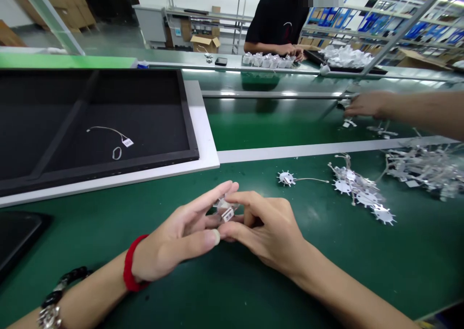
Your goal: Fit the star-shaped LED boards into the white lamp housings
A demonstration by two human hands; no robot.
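Note:
In front of me, above the green table, a small whitish piece with a printed label [227, 215] sits between my two hands. My right hand [270, 227] pinches it between thumb and forefinger. My left hand [181, 237], with a red band at the wrist, curves round its other side, the fingers fairly straight and touching it. Its lower part is hidden by the fingers. Beyond my right hand lies a white, spiky-edged disc [286, 178] with a thin wire. Several similar discs [366, 198] overlap in a pile to the right.
A black tray [155, 160] at the left holds a wired tag [127, 142] and a small loop [116, 153]. Wired parts [431, 169] are heaped at the right. Another person's hand [369, 105] reaches in there. A co-worker [277, 19] sits across the bench.

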